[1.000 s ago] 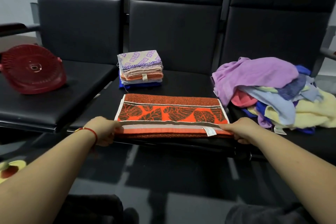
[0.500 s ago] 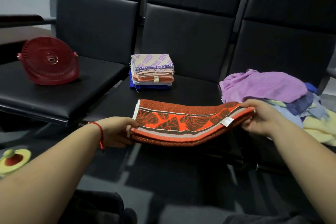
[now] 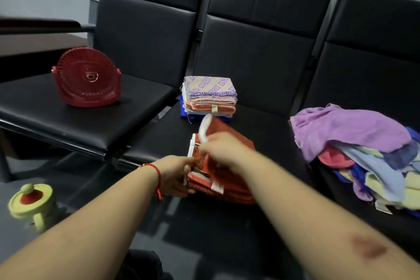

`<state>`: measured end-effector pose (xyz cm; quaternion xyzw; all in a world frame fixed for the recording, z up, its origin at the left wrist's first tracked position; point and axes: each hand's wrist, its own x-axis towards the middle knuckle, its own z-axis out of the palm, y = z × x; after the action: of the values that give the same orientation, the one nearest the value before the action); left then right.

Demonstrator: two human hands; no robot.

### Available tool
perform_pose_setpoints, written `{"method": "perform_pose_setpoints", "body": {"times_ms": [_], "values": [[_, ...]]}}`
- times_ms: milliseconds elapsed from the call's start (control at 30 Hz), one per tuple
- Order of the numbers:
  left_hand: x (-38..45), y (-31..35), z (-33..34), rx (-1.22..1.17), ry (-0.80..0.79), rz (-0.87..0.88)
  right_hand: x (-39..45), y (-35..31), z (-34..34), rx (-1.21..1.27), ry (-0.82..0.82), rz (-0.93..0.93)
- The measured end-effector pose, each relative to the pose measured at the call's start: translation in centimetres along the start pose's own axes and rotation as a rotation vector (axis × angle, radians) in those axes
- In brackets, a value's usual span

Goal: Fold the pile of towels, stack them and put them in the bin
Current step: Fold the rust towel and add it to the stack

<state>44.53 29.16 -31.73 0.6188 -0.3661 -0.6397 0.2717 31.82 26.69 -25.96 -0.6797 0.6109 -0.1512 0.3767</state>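
An orange towel with a brown leaf pattern (image 3: 229, 179) lies at the front edge of the middle black seat, doubled over from right to left. My left hand (image 3: 173, 175) grips its left end. My right hand (image 3: 221, 146), blurred by motion, holds the other end above the left one. Behind it stands a neat stack of folded towels (image 3: 210, 98), its top one beige with purple marks. A loose pile of unfolded towels (image 3: 363, 150), purple on top, covers the right seat. No bin is recognisable in view.
A red round fan (image 3: 87, 77) stands on the left seat (image 3: 68, 120). A yellow-green object with a red centre (image 3: 31, 202) sits low at the left on the dark floor. The black seat backs rise behind everything.
My right hand has swung the towel's right end over to the left, halving its length. The left hand stayed at the left end. The view turned to the right.
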Motion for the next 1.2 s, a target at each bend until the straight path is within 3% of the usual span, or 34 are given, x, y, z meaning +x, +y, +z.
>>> {"method": "perform_pose_setpoints", "body": {"times_ms": [100, 200, 267, 367, 400, 433, 500, 567, 667, 800, 933, 1033, 1200], "values": [[0.6, -0.1, -0.1, -0.088, 0.021, 0.009, 0.5, 1.3, 3.6, -0.010, -0.152, -0.030], [0.9, 0.1, -0.3, -0.159, 0.018, 0.026, 0.5, 1.5, 2.4, 0.167, -0.243, -0.052], [1.1, 0.2, -0.6, -0.187, 0.026, 0.046, 0.6, 1.9, 0.4, 0.202, -0.139, -0.070], [1.6, 0.1, -0.9, -0.092, 0.136, 0.125, 1.0, 3.9, -2.2, -0.172, 0.285, -0.153], [1.8, 0.1, -0.9, -0.019, 0.187, 0.153, 1.0, 4.9, -2.6, -0.293, 0.354, -0.175], [1.9, 0.1, -0.8, 0.049, 0.234, 0.178, 1.0, 5.9, -2.6, -0.391, 0.337, -0.186], [2.0, 0.1, -0.6, 0.137, 0.310, 0.233, 0.9, 7.9, -1.6, -0.568, 0.152, -0.145], [1.7, 0.2, -0.4, 0.221, 0.377, 0.269, 1.0, 9.2, -0.9, -0.622, 0.043, -0.109], [1.2, 0.3, -0.2, 0.361, 0.387, 0.367, 1.3, 9.3, -2.1, -0.502, 0.112, -0.087], [1.1, 0.4, -0.3, 0.440, 0.244, 0.442, 0.6, 9.6, -4.2, -0.414, 0.422, 0.152], [1.9, 0.4, -0.3, 0.337, 0.179, 0.418, -0.1, 10.3, -4.9, -0.370, 0.230, 0.312], [2.0, 0.5, 0.0, 0.251, 0.182, 0.398, -0.5, 10.3, -4.6, -0.059, 0.140, 0.345], [2.0, 0.4, 0.0, 0.091, 0.142, 0.357, -0.3, 10.1, -3.7, 0.328, 0.204, 0.293]]}}
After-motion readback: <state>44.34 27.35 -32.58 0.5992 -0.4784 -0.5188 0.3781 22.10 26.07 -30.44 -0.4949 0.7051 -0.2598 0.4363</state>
